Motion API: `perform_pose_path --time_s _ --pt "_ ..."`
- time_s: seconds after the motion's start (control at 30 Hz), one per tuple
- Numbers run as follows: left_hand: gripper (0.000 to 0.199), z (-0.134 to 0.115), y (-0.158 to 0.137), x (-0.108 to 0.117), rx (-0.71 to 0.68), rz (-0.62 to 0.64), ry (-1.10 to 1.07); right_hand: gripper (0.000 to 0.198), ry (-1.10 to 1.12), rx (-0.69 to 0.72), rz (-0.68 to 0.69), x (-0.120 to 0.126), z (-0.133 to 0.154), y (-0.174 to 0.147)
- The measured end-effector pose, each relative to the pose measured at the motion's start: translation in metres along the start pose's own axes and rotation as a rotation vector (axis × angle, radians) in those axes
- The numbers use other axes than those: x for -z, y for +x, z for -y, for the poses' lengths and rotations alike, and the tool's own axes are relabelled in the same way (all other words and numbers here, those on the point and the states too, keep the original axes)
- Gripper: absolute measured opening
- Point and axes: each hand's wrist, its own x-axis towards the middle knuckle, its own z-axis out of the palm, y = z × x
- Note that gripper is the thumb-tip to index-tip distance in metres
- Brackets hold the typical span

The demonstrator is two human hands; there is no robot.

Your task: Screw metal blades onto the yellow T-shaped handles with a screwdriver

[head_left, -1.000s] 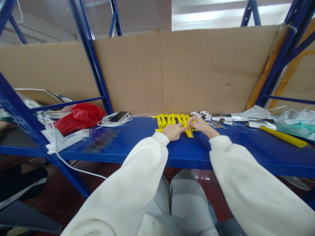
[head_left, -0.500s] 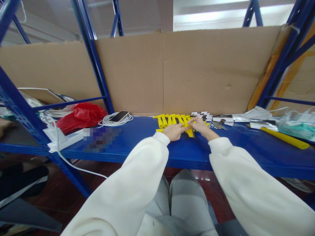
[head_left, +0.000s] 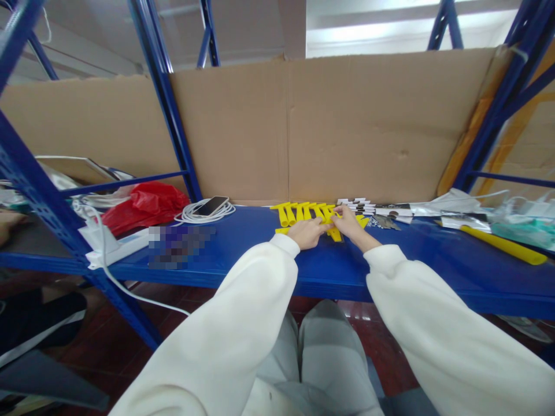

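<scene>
My left hand [head_left: 306,233] is closed on a yellow T-shaped scraper [head_left: 335,234], its fingers pinching from the left. From the right, my right hand [head_left: 349,223] pinches the same scraper near its upper part. The fingers cover much of the piece. Just behind and left of the hands, several more yellow T-shaped scrapers [head_left: 297,214] lie side by side in a row on the blue shelf [head_left: 247,242]. Behind my right hand are stacked white-and-black strips [head_left: 358,204], with small flat metal pieces [head_left: 387,222] to the right.
A phone [head_left: 211,205] rests on a coiled white cable [head_left: 186,216] at the left, near a red plastic bag [head_left: 147,202] and a white power strip [head_left: 125,245]. Cardboard [head_left: 347,127] walls the back. A long yellow-handled tool [head_left: 505,245] lies at the right beside plastic packaging [head_left: 526,222].
My right hand has shifted slightly left and its fingers have changed position on the scraper. My left hand stays nearly still.
</scene>
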Motion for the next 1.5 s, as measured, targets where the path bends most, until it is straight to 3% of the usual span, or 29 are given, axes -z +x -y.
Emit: perform_pose_path --time_s 0.27,0.33,0.43,0.6,0.7,1.07,1.5 --pt "0.051 0.003 0.001 0.000 0.037 -0.022 -0.027 0.019 0.355 -0.112 -0.085 0.010 0.006 0.004" --pt "0.053 0.005 0.001 0.000 0.066 -0.030 -0.048 0.019 0.428 -0.183 -0.003 0.016 0.015 0.000" --pt "0.053 0.008 0.002 -0.001 0.114 -0.065 -0.095 0.014 0.527 -0.272 0.224 0.023 0.029 -0.012" --pt "0.051 0.011 0.002 -0.003 0.159 -0.107 -0.144 0.011 0.582 -0.322 0.502 0.033 0.045 -0.029" --pt "0.051 0.011 0.002 -0.004 0.170 -0.124 -0.159 0.010 0.615 -0.328 0.593 0.037 0.049 -0.033" --pt "0.055 0.010 0.007 -0.011 0.244 -0.101 -0.160 0.013 0.677 -0.295 0.625 0.030 0.046 -0.032" --pt "0.049 0.008 0.011 -0.014 0.262 -0.078 -0.089 0.014 0.597 -0.321 0.597 0.030 0.054 -0.037"
